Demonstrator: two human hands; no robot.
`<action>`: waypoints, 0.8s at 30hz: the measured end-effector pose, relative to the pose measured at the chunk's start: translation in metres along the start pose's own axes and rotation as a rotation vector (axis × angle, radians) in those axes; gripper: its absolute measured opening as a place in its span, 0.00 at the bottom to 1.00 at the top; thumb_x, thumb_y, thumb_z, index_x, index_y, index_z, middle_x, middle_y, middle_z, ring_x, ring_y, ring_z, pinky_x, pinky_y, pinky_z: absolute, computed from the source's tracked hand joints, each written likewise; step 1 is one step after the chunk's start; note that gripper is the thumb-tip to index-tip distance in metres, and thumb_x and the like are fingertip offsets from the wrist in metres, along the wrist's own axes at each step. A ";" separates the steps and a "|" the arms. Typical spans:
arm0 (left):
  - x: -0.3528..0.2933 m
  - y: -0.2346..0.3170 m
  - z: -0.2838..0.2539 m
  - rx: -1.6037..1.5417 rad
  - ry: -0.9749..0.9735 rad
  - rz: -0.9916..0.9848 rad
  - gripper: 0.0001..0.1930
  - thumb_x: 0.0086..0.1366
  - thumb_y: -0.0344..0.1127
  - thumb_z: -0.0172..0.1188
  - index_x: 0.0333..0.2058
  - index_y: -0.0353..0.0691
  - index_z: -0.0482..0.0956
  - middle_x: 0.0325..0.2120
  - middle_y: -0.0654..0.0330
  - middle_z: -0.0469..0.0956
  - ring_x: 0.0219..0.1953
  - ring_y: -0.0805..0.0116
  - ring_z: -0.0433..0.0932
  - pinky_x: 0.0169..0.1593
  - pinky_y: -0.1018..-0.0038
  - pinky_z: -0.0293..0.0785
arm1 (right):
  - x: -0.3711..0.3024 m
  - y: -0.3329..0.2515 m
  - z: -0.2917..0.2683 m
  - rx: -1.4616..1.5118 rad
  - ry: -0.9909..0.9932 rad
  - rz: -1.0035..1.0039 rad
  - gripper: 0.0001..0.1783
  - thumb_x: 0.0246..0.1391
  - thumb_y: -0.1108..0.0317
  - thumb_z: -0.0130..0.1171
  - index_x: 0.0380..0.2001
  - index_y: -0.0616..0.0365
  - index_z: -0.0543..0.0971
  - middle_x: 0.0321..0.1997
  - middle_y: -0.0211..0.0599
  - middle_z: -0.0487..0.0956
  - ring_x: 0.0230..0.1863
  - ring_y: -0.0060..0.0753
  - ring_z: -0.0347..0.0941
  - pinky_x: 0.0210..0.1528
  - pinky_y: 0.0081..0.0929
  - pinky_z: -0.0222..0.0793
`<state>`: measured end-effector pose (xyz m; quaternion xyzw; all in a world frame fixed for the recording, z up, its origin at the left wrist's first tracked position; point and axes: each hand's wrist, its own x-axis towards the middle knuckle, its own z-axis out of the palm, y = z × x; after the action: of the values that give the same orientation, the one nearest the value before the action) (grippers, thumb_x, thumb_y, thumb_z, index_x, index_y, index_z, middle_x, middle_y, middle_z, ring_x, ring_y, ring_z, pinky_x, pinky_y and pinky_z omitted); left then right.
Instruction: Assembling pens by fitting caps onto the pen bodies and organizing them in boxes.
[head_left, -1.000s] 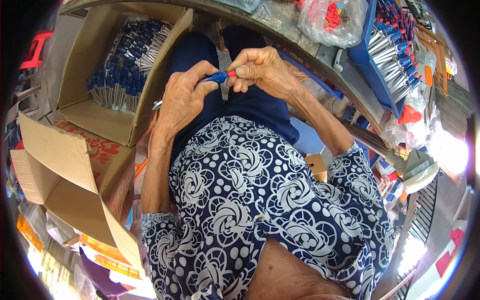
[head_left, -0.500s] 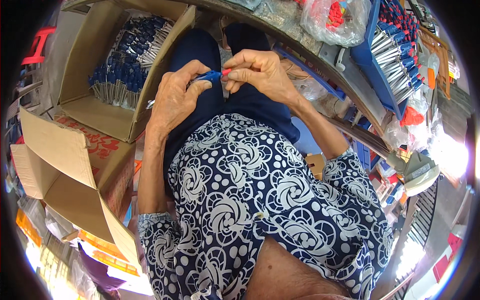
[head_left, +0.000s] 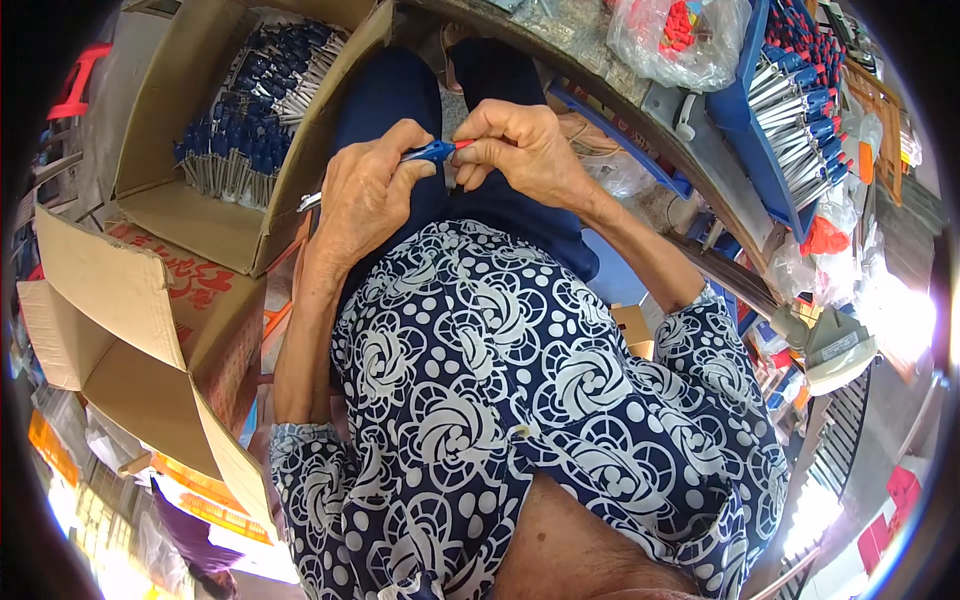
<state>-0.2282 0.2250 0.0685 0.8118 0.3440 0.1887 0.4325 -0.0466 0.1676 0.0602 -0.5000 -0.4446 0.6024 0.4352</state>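
Above my lap, my left hand (head_left: 368, 195) is closed around a blue-handled tool (head_left: 430, 152). Its silvery metal end (head_left: 310, 202) pokes out past the heel of that hand. My right hand (head_left: 525, 155) pinches a small red piece (head_left: 463, 145) between thumb and fingertips, right at the tip of the blue handle. Whether the red piece sits on the handle or just touches it, I cannot tell. The middle of the tool is hidden inside my left hand.
At the left stands an open cardboard box (head_left: 140, 185) of blue-handled metal tools, with another open carton (head_left: 110, 265) nearer me. On the workbench (head_left: 560, 50) at right lie a clear bag of red pieces (head_left: 680, 40) and a blue tray (head_left: 735, 130) of similar tools with red tips.
The blue handle has shifted slightly right and shows more plainly, and its metal end now shows further out behind my left hand. My right hand still pinches the red piece.
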 end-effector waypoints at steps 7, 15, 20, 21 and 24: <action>0.007 0.003 0.000 0.052 -0.030 -0.018 0.06 0.51 0.23 0.54 0.30 0.33 0.72 0.21 0.52 0.74 0.22 0.59 0.73 0.27 0.73 0.66 | 0.002 -0.003 -0.001 -0.035 -0.013 0.073 0.02 0.51 0.80 0.49 0.28 0.68 0.72 0.22 0.41 0.76 0.24 0.25 0.75 0.27 0.17 0.73; -0.013 0.011 -0.030 0.223 0.043 -0.060 0.06 0.53 0.32 0.54 0.31 0.39 0.73 0.22 0.51 0.74 0.26 0.54 0.75 0.29 0.66 0.69 | 0.004 0.010 0.011 0.010 0.040 0.139 0.11 0.49 0.75 0.53 0.37 0.67 0.71 0.26 0.38 0.76 0.25 0.24 0.72 0.29 0.18 0.68; -0.034 0.068 -0.063 0.084 0.217 -0.088 0.14 0.51 0.30 0.56 0.38 0.33 0.73 0.35 0.49 0.74 0.37 0.53 0.74 0.41 0.69 0.70 | -0.016 0.039 -0.009 -0.034 0.084 0.241 0.08 0.49 0.76 0.50 0.35 0.66 0.71 0.24 0.37 0.75 0.23 0.23 0.71 0.26 0.17 0.68; -0.045 0.078 -0.078 0.046 0.276 -0.159 0.15 0.51 0.29 0.56 0.39 0.33 0.73 0.35 0.50 0.75 0.37 0.56 0.75 0.41 0.71 0.70 | -0.010 0.055 -0.006 -0.043 0.025 0.272 0.08 0.49 0.76 0.50 0.35 0.66 0.71 0.23 0.37 0.75 0.23 0.23 0.71 0.26 0.17 0.68; -0.076 0.114 -0.108 -0.033 0.453 -0.220 0.15 0.52 0.29 0.56 0.41 0.34 0.73 0.35 0.53 0.76 0.37 0.63 0.76 0.40 0.75 0.70 | -0.011 0.088 -0.008 -0.108 -0.098 0.292 0.09 0.49 0.73 0.50 0.35 0.66 0.71 0.25 0.35 0.75 0.24 0.21 0.70 0.28 0.16 0.67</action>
<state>-0.3006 0.1875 0.2224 0.6992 0.5154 0.3230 0.3756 -0.0441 0.1376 -0.0233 -0.5521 -0.4196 0.6582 0.2930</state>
